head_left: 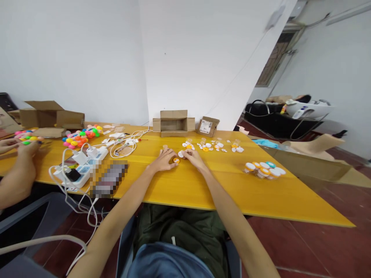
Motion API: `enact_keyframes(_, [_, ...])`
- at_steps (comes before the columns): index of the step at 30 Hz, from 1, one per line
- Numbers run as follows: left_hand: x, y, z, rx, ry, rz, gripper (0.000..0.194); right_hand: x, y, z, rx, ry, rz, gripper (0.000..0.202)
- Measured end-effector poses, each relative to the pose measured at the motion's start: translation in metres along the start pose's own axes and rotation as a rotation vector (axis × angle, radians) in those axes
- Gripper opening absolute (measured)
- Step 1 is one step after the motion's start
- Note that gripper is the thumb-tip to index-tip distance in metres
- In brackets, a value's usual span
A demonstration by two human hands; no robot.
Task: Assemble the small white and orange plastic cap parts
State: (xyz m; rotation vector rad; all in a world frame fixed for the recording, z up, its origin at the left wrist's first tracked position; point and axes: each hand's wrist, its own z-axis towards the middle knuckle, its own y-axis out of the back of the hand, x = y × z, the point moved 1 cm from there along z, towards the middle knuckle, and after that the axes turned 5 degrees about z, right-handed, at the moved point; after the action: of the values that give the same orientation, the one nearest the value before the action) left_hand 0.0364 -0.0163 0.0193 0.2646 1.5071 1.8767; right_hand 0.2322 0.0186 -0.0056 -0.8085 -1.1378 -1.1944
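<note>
My left hand [164, 160] rests low over the table, its fingers curved and its thumb side against a small orange round lid [176, 160]. A small clear cup [165, 147] stands just beyond those fingers, partly hidden. My right hand [194, 158] pinches a white disc [180, 154] between thumb and fingers, close beside the orange lid. Beyond my hands lie loose orange and white round parts [206, 149], small white pieces and several clear cups [203, 141]. To the right, a cluster of clear containers with white, orange and teal lids [264, 169] is grouped together.
Two small cardboard boxes [174, 125] [208, 126] stand by the wall. To the left are a power strip [87, 166] with cables, a blurred-out phone-like device [109, 179] and colourful balls [82, 137]. At far left, another person's hands [27, 148] handle similar coloured pieces.
</note>
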Motion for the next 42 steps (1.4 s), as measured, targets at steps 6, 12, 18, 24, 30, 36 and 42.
enact_keyframes(6, [0.0014, -0.0014, 0.0002, -0.018, 0.007, 0.021, 0.018, -0.0016, 0.0001, 0.0010, -0.004, -0.015, -0.010, 0.048])
enact_keyframes(12, [0.0009, 0.0001, -0.0002, -0.027, 0.011, 0.032, 0.020, -0.0009, 0.0002, 0.0011, -0.011, -0.023, 0.002, 0.047])
enact_keyframes(18, [0.0024, -0.0009, 0.0000, -0.046, -0.004, 0.048, 0.017, -0.0026, 0.0010, 0.0018, -0.008, -0.027, 0.013, 0.046])
enact_keyframes(24, [0.0022, -0.0001, -0.0002, -0.030, 0.006, 0.049, 0.017, -0.0040, 0.0020, 0.0025, 0.002, -0.033, 0.018, 0.043])
enact_keyframes(30, [0.0008, 0.0019, -0.0006, -0.012, 0.019, 0.054, 0.014, -0.0056, 0.0019, 0.0028, -0.003, -0.038, 0.033, 0.042])
enact_keyframes(36, [0.0018, 0.0013, 0.0000, -0.003, 0.038, 0.045, 0.018, -0.0056, 0.0025, 0.0028, -0.005, -0.043, 0.039, 0.040])
enact_keyframes(42, [0.0066, -0.0018, -0.0005, 0.001, 0.001, 0.017, 0.020, -0.0047, 0.0021, 0.0028, 0.004, -0.043, 0.058, 0.039])
